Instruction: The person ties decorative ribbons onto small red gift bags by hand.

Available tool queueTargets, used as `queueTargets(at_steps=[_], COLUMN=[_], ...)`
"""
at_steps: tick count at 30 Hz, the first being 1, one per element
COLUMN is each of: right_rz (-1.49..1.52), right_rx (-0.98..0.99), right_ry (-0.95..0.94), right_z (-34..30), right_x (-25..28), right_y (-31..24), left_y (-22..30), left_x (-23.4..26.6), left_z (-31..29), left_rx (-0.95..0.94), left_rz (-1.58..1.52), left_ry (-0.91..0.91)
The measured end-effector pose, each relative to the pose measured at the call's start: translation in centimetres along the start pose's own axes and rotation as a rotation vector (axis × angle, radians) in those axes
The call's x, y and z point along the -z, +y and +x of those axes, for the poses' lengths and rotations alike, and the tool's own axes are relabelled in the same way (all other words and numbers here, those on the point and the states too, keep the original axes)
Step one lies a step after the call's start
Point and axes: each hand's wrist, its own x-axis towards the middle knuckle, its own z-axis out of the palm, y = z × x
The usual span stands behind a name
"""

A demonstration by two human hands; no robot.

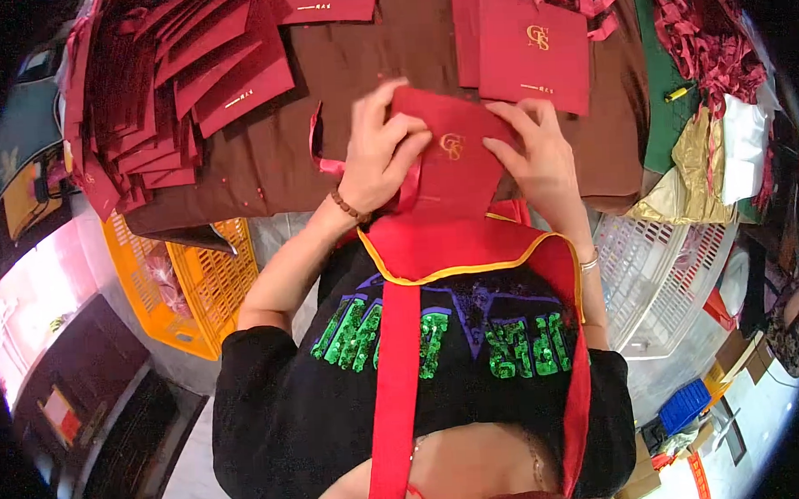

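Observation:
A flat dark red bag (457,176) with a gold monogram is held up between my hands, just over the table's near edge. My left hand (379,152) pinches its upper left side, fingers bent inward. On the opposite side, the thumb and fingers of my right hand (540,154) grip its upper right edge. A loop of shiny red ribbon (324,164) trails beside my left wrist. Its far end is hidden by that hand. Beyond my right hand lie similar red bags (534,61), overlapping flat on the brown cloth.
Many more red bags (222,70) lie fanned in piles at the left. Red ribbons (712,57) heap at the far right, near gold cloth (694,161). A yellow plastic crate (209,271) and a white one (659,274) stand below the brown-covered table (374,63).

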Motion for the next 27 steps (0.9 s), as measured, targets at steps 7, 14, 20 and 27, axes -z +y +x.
queueTargets(at_steps=[7, 14, 20, 27], right_rz=[0.117, 0.386, 0.703, 0.798], right_rx=[0.102, -0.016, -0.227, -0.293], right_ry=[-0.031, -0.280, -0.320, -0.410], right_z=[-0.2, -0.7, -0.7, -0.6], right_x=[-0.3, -0.1, -0.5, -1.0], right_y=[0.1, 2.7, 2.7, 3.4], left_y=[1.2, 0.7, 0.5, 2.2], left_x=[-0.3, 0.7, 3.8, 13.6], left_z=[2.1, 1.8, 4.1, 6.1], left_rx=[-0.224, -0.017, 0.357, 0.120], left_rz=[0.080, -0.193, -0.392, -0.644], left_ry=[-0.265, -0.360, 0.127, 0.538])
